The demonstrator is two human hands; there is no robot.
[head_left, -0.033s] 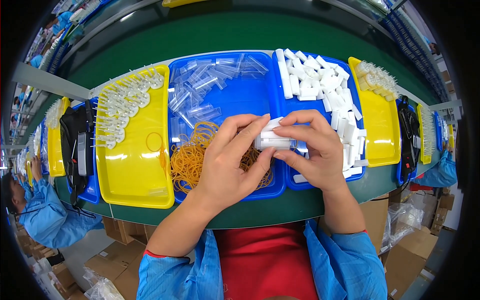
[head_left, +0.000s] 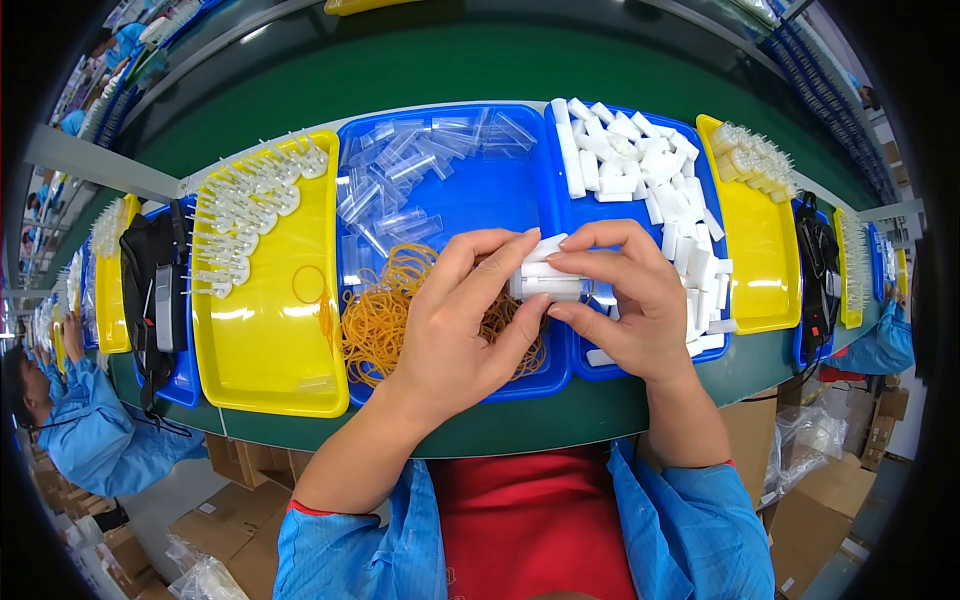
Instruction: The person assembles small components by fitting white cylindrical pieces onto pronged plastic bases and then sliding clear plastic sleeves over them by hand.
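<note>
I read the step in hand as gathering and lining up a small bundle of white pieces (head_left: 548, 286) between the fingertips, with both hands working on it together. From where I sit, the next move seems to call for steady, light pressure from both sides, so the pieces stay parallel and none slides out as the grip shifts. The left hand (head_left: 455, 325) is partly closed: its thumb presses from below and its forefingers reach over the top, pinching the bundle's left end. The right hand (head_left: 632, 305) mirrors it, thumb low and fingertips on top, pinching the right end; the palm looks hollow, though I cannot tell what the curled fingers behind touch. I also cannot count every piece, since the fingertips cover parts of the bundle. It is held up over the border between 2 blue trays, in front of the chest. In the left blue tray (head_left: 485, 205) I see clear tubes (head_left: 405, 165) towards the back and a heap of tan rubber bands (head_left: 375, 325) near the left hand. The right blue tray (head_left: 600, 211) holds loose white pieces (head_left: 655, 165), close beyond the right hand.
</note>
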